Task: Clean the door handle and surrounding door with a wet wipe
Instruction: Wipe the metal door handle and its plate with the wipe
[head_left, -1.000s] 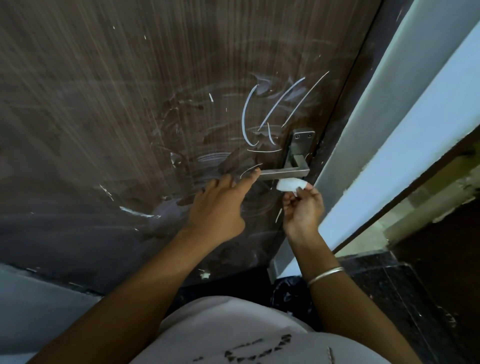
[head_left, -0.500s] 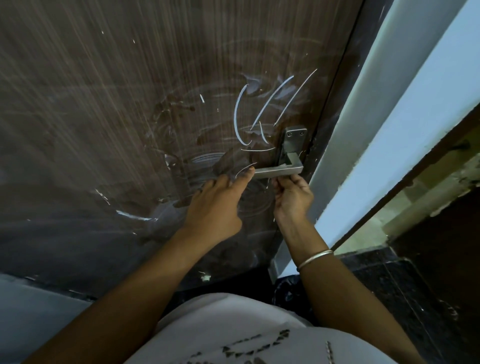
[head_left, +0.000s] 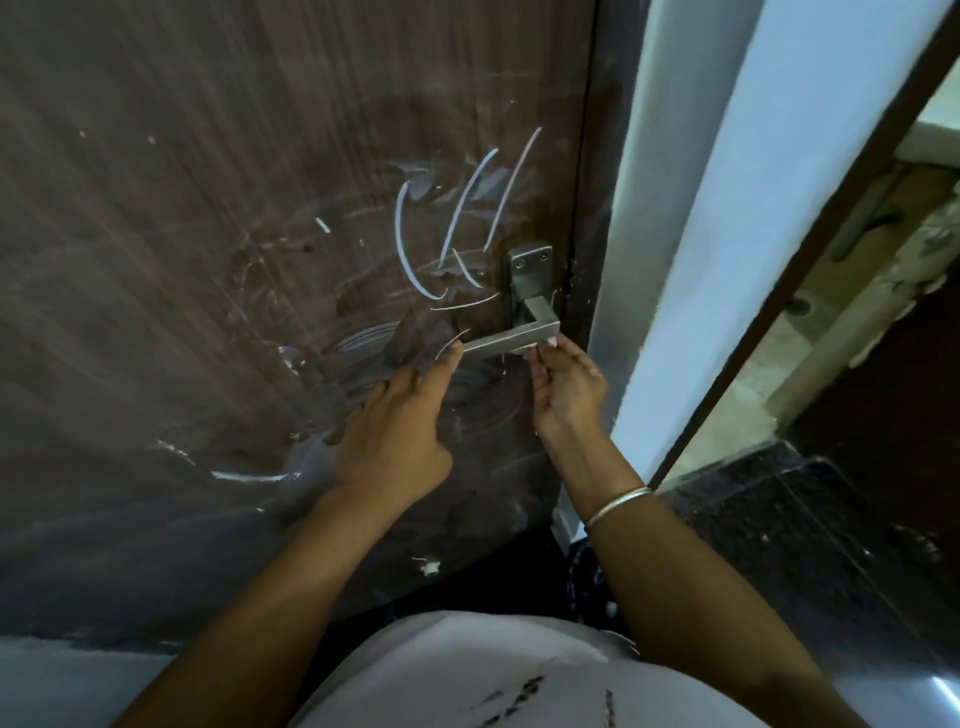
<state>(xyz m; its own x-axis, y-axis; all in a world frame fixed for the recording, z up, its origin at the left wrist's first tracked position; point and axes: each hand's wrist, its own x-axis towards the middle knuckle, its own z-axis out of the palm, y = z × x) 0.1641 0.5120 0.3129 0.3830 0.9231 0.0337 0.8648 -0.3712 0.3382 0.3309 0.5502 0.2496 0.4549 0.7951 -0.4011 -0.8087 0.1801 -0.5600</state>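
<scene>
a dark brown door (head_left: 218, 249) fills the left and far part of the view, its surface covered with cloudy wipe smears. curved white scratch marks (head_left: 410, 249) sit just left of and above the metal backplate (head_left: 529, 267), which is screwed on near the door's right edge. the door handle (head_left: 511, 338), a squared metal lever, sticks out from the backplate and runs to the left.

the left hand (head_left: 400, 436) is released, fingers stretched out. its index fingertip touches the free left end of the lever, and the other fingers lie low against the door below it.

the right hand (head_left: 569, 384) reaches up from below and is grasping the wet wipe (head_left: 554, 341) between its fingertips, pressing it to the underside of the handle at its right end, right under the bend. only a small white bit of the wipe shows above the fingers. a thin metal bangle (head_left: 618, 506) circles the right wrist.

to the right of the door stands a pale door frame (head_left: 727, 218), with dark speckled floor (head_left: 789, 530) near its foot. a white shirt (head_left: 457, 670) fills the near edge.
</scene>
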